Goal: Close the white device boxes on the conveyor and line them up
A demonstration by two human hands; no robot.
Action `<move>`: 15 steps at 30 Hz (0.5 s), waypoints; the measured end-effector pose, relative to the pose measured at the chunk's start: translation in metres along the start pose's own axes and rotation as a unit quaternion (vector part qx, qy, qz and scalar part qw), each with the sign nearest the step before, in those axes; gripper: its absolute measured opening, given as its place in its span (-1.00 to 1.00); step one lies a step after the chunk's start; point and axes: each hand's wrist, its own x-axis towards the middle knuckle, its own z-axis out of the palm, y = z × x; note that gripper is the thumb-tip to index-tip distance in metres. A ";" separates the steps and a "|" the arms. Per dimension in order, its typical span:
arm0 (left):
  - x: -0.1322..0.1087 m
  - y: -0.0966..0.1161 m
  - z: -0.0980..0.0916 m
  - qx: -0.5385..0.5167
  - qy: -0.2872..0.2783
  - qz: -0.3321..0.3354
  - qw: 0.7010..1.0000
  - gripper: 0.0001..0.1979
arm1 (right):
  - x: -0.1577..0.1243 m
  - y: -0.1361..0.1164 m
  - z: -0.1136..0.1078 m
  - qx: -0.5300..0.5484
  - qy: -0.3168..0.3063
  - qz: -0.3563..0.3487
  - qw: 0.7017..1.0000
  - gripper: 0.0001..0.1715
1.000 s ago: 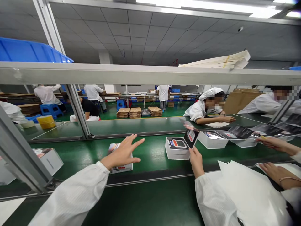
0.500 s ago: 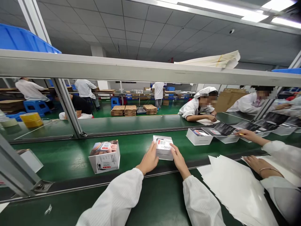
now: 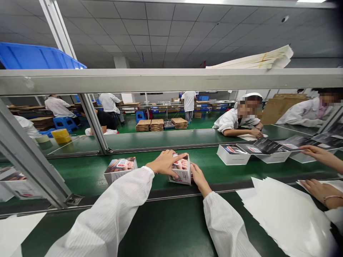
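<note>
A small printed carton [image 3: 182,175] stands on the green conveyor belt in front of me, with a picture on its top and a white printed front. My left hand [image 3: 165,163] grips it from the left, fingers over the top and thumb at the front. On the opposite side, my right hand [image 3: 199,179] presses its fingers against the carton's right face; some fingertips are hidden behind it. To the left a similar closed carton [image 3: 120,167] rests on the belt, partly behind my left sleeve.
Open white boxes [image 3: 233,157] line the belt at right. White sheets [image 3: 286,214] lie on the near bench, beside a co-worker's hands [image 3: 318,191]. A metal post [image 3: 37,153] stands at left under a crossbeam [image 3: 171,80]. Another person [image 3: 241,121] sits across the belt.
The carton has been turned, so its picture side now faces up. My left hand has shifted from its left side to over its top. The view has swung left.
</note>
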 end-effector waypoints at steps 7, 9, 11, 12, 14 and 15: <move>-0.024 -0.028 -0.007 -0.020 -0.096 -0.107 0.989 -0.04 | -0.014 0.005 -0.003 -0.048 0.001 -0.029 0.998 -0.47; -0.032 -0.029 -0.007 -0.020 -0.095 -0.102 0.990 -0.03 | -0.016 0.005 -0.005 -0.031 0.000 -0.036 0.999 -0.51; -0.040 -0.027 -0.005 -0.010 -0.088 -0.098 0.991 -0.04 | -0.016 0.006 -0.006 -0.017 -0.001 -0.041 0.999 -0.53; -0.044 -0.025 -0.004 -0.001 -0.080 -0.099 0.992 -0.05 | -0.017 0.006 -0.005 -0.010 0.001 -0.043 0.999 -0.52; -0.051 -0.021 -0.001 0.020 -0.055 -0.112 0.992 -0.04 | -0.017 0.007 -0.005 0.004 0.009 -0.044 0.999 -0.51; -0.055 -0.019 0.000 0.028 -0.042 -0.123 0.991 -0.04 | -0.017 0.007 -0.005 0.008 0.011 -0.043 0.999 -0.50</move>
